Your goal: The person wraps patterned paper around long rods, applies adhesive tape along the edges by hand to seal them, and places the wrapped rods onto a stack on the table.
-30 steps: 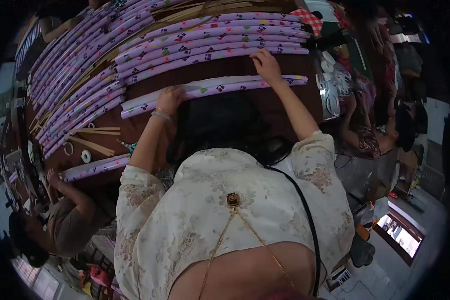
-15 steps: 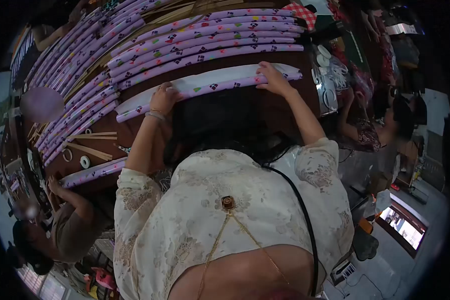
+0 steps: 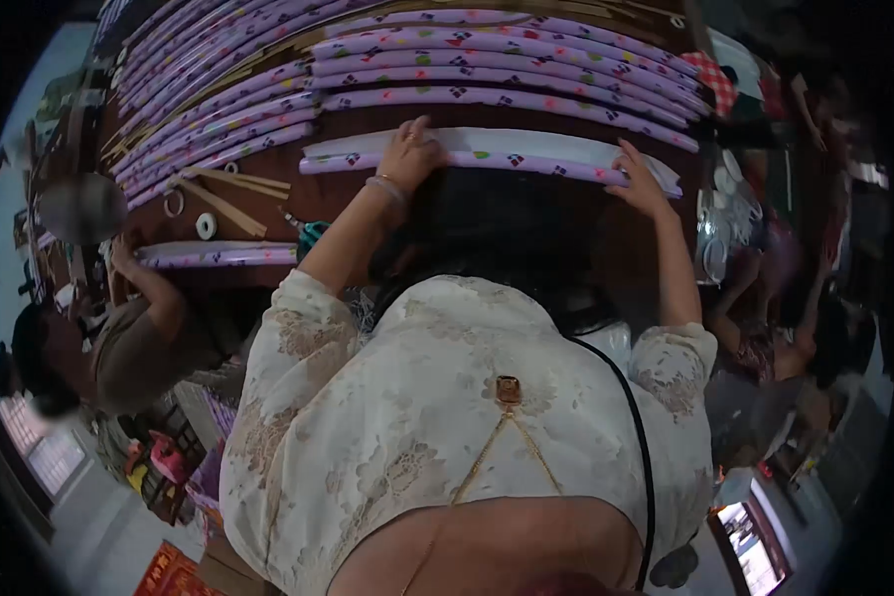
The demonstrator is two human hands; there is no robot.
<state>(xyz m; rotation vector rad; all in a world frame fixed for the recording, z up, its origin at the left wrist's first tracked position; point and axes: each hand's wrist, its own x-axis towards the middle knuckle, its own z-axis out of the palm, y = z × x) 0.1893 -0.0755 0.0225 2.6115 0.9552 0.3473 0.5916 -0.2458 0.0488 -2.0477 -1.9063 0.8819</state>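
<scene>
A partly rolled sheet of patterned lilac paper [image 3: 536,165] lies across the table in front of me. Its white inner side [image 3: 526,142] shows as a strip behind the rolled edge. My left hand [image 3: 414,157] is closed over the roll left of its middle, fingers bunched together. Toward the right end, my right hand [image 3: 641,182] grips the roll between thumb and fingers. Several finished-looking lilac rolls [image 3: 507,97] lie parallel just beyond it.
More lilac rolls [image 3: 199,109] are stacked at the back left. Wooden strips [image 3: 230,207], a white tape roll [image 3: 206,225] and scissors [image 3: 311,234] lie left. A co-worker [image 3: 154,318] handles another lilac roll [image 3: 219,255]. Clear plastic packaging [image 3: 713,238] stands right; another person [image 3: 775,333] is beyond.
The view has shifted, so the table's things appear farther right. Both hands are still on the roll, and the white strip behind it looks narrower. My left hand's fingers have moved a little.
</scene>
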